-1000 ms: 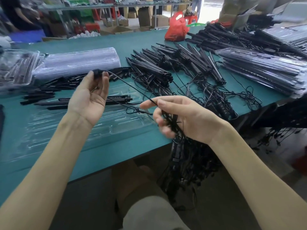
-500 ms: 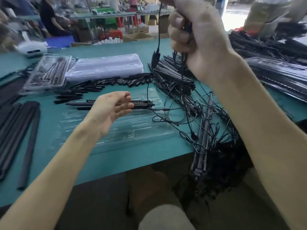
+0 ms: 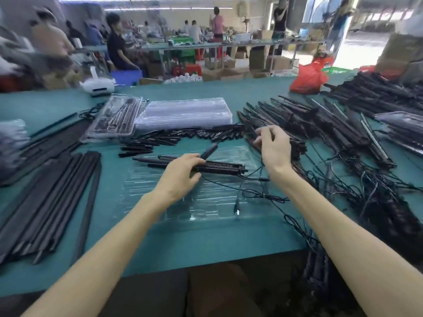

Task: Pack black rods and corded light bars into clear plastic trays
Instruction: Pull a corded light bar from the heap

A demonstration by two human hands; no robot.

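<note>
A green table (image 3: pixel 206 243) fills the view, and most of its right side is covered by a sprawling pile of corded light bars (image 3: pixel 343 133) whose tangled cords spill over the near edge. On the left lies a bundle of long black rods (image 3: pixel 45 202), pointing away from the person. Farther back sits a stack of clear trays (image 3: pixel 185 113), with a filled tray (image 3: pixel 114 117) just to its left and a red bag (image 3: pixel 306 78) at the far right. Directly in front of the person lies the open clear tray (image 3: pixel 206 202), with a row of short black rods (image 3: pixel 183 135) scattered behind it. One light bar (image 3: pixel 219 168) lies across the tray's far half, and its cord (image 3: pixel 251 179) loops toward the near right. The left hand (image 3: pixel 180 175) is at this bar's left end, fingers curled, pinching a short black rod (image 3: pixel 209 151) that tilts up and to the right. The right hand (image 3: pixel 273 147) reaches into the near edge of the pile with its fingers bent; whether they grip anything cannot be told. A small plug (image 3: pixel 237 210) at the cord's end rests on the tray's near right corner.
</note>
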